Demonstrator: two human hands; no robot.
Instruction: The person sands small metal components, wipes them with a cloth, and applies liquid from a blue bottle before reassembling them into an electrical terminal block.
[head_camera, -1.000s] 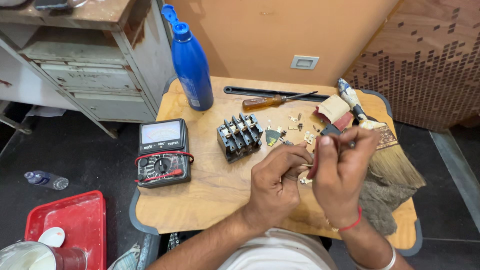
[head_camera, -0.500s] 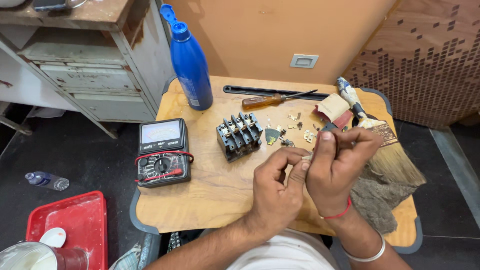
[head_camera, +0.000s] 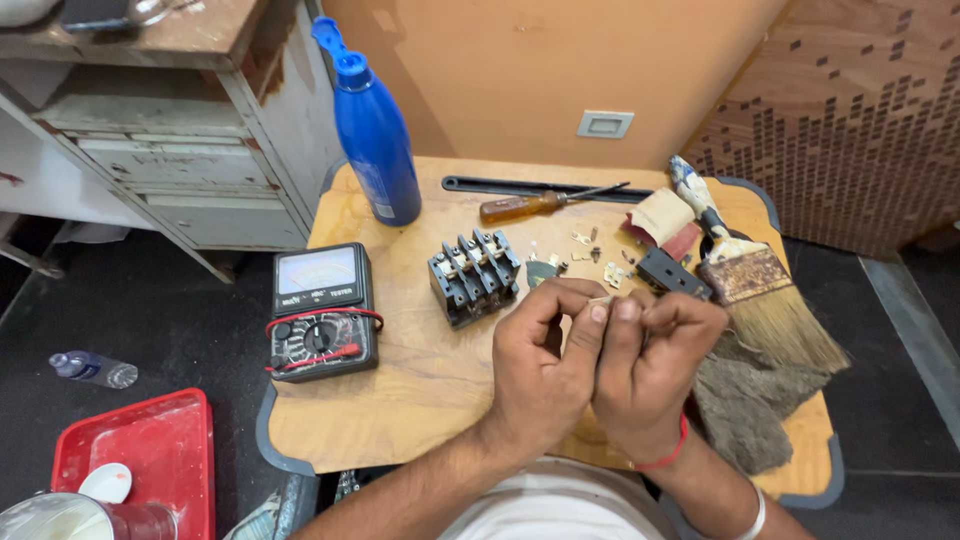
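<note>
A: Both hands are up over the wooden table (head_camera: 400, 400), pressed together. Left hand (head_camera: 540, 375) and right hand (head_camera: 650, 375) pinch one small pale metal piece (head_camera: 601, 299) between thumb and fingertips. Neither is slack or empty.

B: What is the piece?

A: Too small to tell. It looks like one of the small contact bits (head_camera: 590, 245) scattered farther back on the table.

B: How should this step be done well?

A: My judgement: keep the pinch light and right at the tips, brace the hands against each other, and work low over the table so a dropped bit lands on wood and not the dark floor (head_camera: 150, 330). A piece that small slips easily, so turn it slowly.

B: Where does it sit relative to the hands?

A: At the very top of the grip, between the left thumb and the right fingertips, touching both.

B: And the other things?

A: Black contactor block (head_camera: 473, 275) lies just beyond the left hand, apart from it. Small black part (head_camera: 672, 273) sits just beyond the right hand. Grey cloth (head_camera: 740, 410) and paintbrush (head_camera: 745, 270) lie to the right. Multimeter (head_camera: 322, 312) is well off to the left, blue bottle (head_camera: 375, 130) behind it, screwdriver (head_camera: 545, 203) at the far edge.
</note>
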